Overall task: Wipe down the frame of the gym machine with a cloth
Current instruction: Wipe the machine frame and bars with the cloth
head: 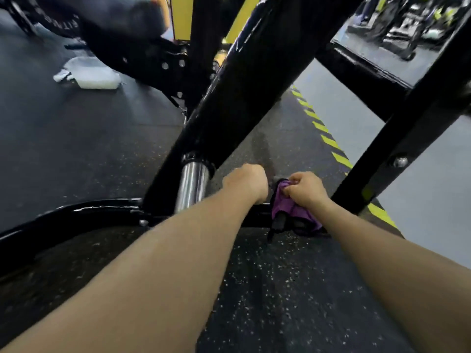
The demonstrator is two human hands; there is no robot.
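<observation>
Pinching a purple cloth [288, 210] with the right hand [307, 191] against the low black frame bar [76, 212], running left-right; left hand [246, 182] fisted beside it, grip contents hidden.

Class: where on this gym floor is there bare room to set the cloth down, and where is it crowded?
Bare floor lies between the white bottle and the low black bar. Crowded: around the right hand gripping the purple cloth, beside the left hand.
</observation>
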